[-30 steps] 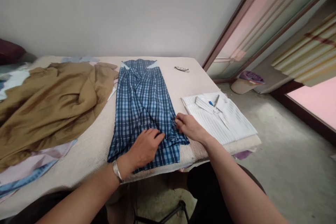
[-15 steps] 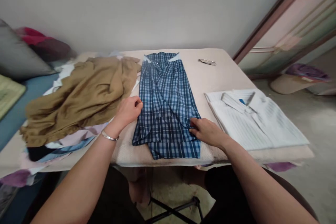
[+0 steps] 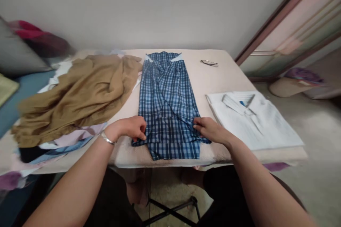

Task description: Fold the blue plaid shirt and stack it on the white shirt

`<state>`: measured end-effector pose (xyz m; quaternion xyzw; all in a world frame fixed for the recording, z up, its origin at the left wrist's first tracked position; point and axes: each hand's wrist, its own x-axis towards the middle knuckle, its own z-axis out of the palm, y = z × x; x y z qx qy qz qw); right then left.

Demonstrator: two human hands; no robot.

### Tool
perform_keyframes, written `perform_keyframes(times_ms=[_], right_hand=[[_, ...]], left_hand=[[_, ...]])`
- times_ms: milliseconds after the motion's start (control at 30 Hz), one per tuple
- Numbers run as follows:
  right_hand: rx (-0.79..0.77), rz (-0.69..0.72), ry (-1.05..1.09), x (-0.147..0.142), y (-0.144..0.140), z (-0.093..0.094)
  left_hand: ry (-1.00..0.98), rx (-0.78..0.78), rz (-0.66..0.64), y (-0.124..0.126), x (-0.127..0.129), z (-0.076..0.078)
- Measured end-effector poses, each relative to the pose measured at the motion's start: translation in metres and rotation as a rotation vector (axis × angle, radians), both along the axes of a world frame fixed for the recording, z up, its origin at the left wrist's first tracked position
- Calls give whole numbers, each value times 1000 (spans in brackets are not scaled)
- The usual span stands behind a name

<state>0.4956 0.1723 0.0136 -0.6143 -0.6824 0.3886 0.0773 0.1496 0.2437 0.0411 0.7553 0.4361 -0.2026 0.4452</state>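
A blue plaid shirt [image 3: 170, 103] lies lengthwise in front of me, its sides folded inward into a long strip. Its collar end, with white patches at both corners, points to the wall, and the hem is towards me. At the shirt's lower left edge my left hand [image 3: 134, 127], with a silver bracelet on the wrist, is closed in a pinch on the cloth. Opposite, my right hand [image 3: 209, 128] pinches the lower right edge. The fingertips of both hands are partly hidden.
On the left is a heap of clothes with a brown garment [image 3: 80, 95] on top. A folded white striped shirt [image 3: 253, 120] lies at the right. Eyeglasses [image 3: 209, 63] rest farther back on the pale table cover [image 3: 213, 81]. Behind stands a grey wall [image 3: 160, 10].
My left hand has come down along the shirt's left edge and now grips near its lower corner. My right hand stays at the right edge, where a bit of cloth now sticks out.
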Motion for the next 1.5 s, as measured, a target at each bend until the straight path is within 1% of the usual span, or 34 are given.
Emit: perform_keyframes(times_ms=[100,167,300,467,500,633,767,833,867,1000,1067,1100,1200,1233,1267,1400,1500], right_hand=[[-70,-69,74,1,2,6],[-79,-85,95,2,2,7],[-66,-83,104,2,2,3],[-50,-39,28,0,0,0],[-41,-24,15,0,0,0],[6,26,-55,-2,0,2],[43,28,-105,-3,1,1],[50,29,-109,-3,1,-1],[55,33,-110,-3,1,-2],[76,46,-119,-3,1,-5],[81,47,-115,-3,1,-4],[82,46,-110,-4,1,-4],[82,39,-108,-5,0,-2],[82,38,-111,-5,1,-2],[82,40,-115,-6,1,-2],[76,48,-139,-6,2,-5],[65,44,-140,-6,3,-6]], left_hand=[[54,8,0,-1,7,-7],[64,28,-26,-1,9,-10],[72,42,-39,-2,10,-13],[92,133,-52,-5,10,-15],[81,132,-46,-4,8,-14],[10,17,13,3,-2,-5],[-135,-44,56,6,-7,6],[-181,-72,39,3,-5,6],[-175,-72,22,1,-3,4],[-37,19,-13,-4,6,-8],[-16,96,-15,-5,10,-9],[-24,172,-19,-6,12,-9],[-28,481,-18,-11,20,-6],[-8,556,-17,-14,23,-6],[27,599,-18,-17,26,-7],[207,640,-25,-33,37,-17],[308,663,24,-42,44,-24]])
